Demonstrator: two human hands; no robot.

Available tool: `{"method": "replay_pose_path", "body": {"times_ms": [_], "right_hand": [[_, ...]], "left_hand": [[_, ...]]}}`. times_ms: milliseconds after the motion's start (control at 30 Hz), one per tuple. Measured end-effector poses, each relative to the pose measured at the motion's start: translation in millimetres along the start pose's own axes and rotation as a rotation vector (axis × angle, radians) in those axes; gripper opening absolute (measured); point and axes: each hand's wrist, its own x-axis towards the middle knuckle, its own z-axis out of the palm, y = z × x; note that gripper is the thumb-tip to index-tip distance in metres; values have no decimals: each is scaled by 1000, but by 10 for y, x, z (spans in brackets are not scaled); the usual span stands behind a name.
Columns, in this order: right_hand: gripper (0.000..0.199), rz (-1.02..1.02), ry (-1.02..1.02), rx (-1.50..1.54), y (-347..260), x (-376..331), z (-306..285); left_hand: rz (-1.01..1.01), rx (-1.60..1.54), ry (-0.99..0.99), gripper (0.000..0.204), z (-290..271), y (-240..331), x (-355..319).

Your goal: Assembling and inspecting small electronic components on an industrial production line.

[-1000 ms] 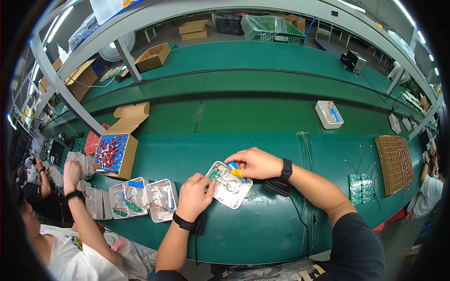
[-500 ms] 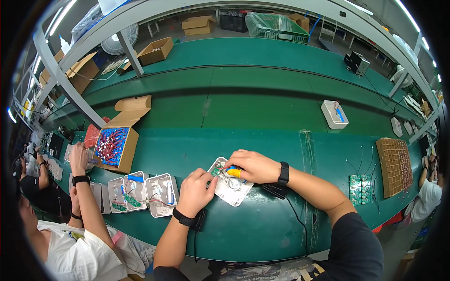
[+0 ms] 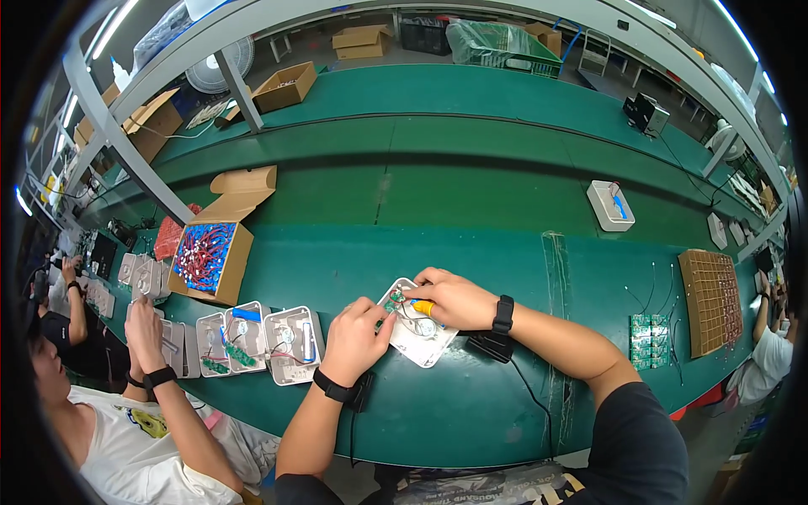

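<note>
A white plastic housing [image 3: 414, 347] lies open side up on the green bench in front of me, with wires inside. At its far left end is a small green circuit board [image 3: 394, 300]. My left hand [image 3: 357, 338] is closed at the left rim, thumb and fingertips pinching the board's edge. My right hand [image 3: 454, 300] arches over the far right side, its fingers curled about a rounded yellow piece [image 3: 422, 306]; its index finger reaches to the board and wires. The hand hides the rest of the yellow piece, so its kind cannot be told.
To the left stand white housings [image 3: 290, 380] with blue cells and boards, and a carton [image 3: 237, 268] of blue cells with red wires. A co-worker's hands [image 3: 145, 337] work there. At right lie circuit boards [image 3: 649, 341] and a brown gridded tray [image 3: 705, 303]; another housing [image 3: 610, 220] sits farther back.
My right index finger has stretched left towards the board, and the blue part seen beneath that hand is now covered. The co-worker's raised hand has come down. The view has shifted slightly.
</note>
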Motion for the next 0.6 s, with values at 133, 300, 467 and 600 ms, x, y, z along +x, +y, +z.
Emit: {"method": "replay_pose_path", "body": {"times_ms": [133,300,467,600], "right_hand": [[50,76,-11,196,-24,59,2],[65,40,77,283,27,123,134],[65,262,-50,365,49,48,-28],[59,183,163,158,-158,-50,-98]], "left_hand": [[-19,-9,9,15,-15,-36,-31],[46,38,56,21,-5,-129,-148],[47,28,89,24,102,-88,-107],[14,51,67,23,130,-137,-178]]}}
